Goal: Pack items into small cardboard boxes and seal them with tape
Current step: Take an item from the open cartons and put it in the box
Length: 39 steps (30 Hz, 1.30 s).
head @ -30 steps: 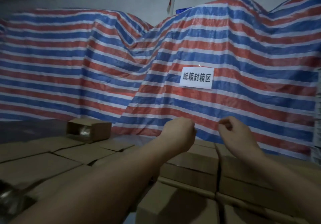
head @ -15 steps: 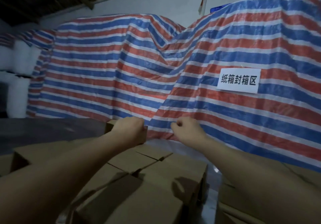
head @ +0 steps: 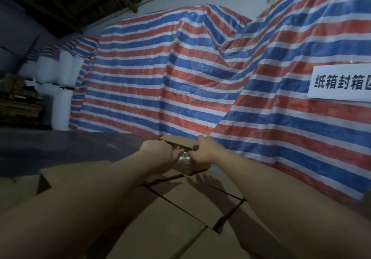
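Left hand (head: 158,151) and right hand (head: 206,151) grip the small open cardboard box (head: 181,145), fingers curled round its sides; best lift level, shiny item (head: 184,158) between thumbs.

Both arms have stretched forward since a second ago, when the two fists hung in the air apart from each other with nothing in them. Now the left hand (head: 158,150) and the right hand (head: 205,151) have closed in on the small open cardboard box (head: 183,159) and hold it from either side, the left fingers curled over its near left edge, the right hand gripping its right end. The box, earlier well off to the left of the hands, now sits between them, a shiny item (head: 184,156) showing in its opening between the thumbs. The view has swung left.
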Each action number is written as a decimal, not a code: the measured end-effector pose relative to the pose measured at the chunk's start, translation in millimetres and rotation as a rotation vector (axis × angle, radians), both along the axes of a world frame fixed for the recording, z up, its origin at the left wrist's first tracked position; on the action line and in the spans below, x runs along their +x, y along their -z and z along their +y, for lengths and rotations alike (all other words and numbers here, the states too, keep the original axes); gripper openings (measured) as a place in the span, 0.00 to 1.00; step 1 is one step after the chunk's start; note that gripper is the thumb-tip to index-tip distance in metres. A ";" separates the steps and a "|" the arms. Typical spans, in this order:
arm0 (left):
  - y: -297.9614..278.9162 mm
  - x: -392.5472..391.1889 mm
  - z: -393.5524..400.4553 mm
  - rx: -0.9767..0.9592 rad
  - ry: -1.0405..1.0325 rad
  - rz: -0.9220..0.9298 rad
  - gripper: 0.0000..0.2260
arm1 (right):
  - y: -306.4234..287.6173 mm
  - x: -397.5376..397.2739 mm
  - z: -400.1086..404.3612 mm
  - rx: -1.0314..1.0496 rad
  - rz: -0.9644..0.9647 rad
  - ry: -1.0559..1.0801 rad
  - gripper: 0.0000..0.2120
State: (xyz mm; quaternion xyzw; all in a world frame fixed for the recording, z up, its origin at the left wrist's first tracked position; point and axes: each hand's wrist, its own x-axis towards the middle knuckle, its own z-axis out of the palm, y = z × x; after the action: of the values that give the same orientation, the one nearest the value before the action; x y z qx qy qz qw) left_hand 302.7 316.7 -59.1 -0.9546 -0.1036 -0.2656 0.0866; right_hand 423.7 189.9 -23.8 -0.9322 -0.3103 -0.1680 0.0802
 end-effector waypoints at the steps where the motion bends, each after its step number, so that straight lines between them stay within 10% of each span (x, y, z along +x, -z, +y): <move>1: 6.3 5.8 3.7 -0.022 -0.004 0.032 0.15 | 1.3 7.1 7.9 0.006 -0.018 0.002 0.24; 5: 31.6 24.5 16.8 -0.114 -0.040 0.114 0.18 | 11.5 30.7 31.5 -0.048 -0.065 0.056 0.30; 14: 34.4 26.9 19.1 -0.175 -0.030 0.107 0.18 | 21.9 37.9 38.9 0.120 -0.243 0.163 0.07; 28: -100.6 -75.6 -63.2 -1.049 0.224 -0.670 0.23 | -134.7 -135.9 -137.9 0.337 -0.169 0.048 0.08; 34: -150.4 -145.4 -162.5 -1.338 0.688 -0.317 0.03 | -183.3 -249.0 -267.0 0.362 -0.020 0.111 0.11; 39: -172.3 -208.2 -238.0 -1.427 0.934 -0.068 0.08 | -204.4 -327.5 -366.2 0.402 0.063 0.181 0.09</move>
State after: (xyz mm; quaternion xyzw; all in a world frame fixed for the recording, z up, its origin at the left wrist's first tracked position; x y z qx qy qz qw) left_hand 94.4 78.7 113.2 -0.7168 0.1556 -0.1738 -0.6571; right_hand 96.2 -176.3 180.7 -0.9262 -0.1831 -0.2038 0.2590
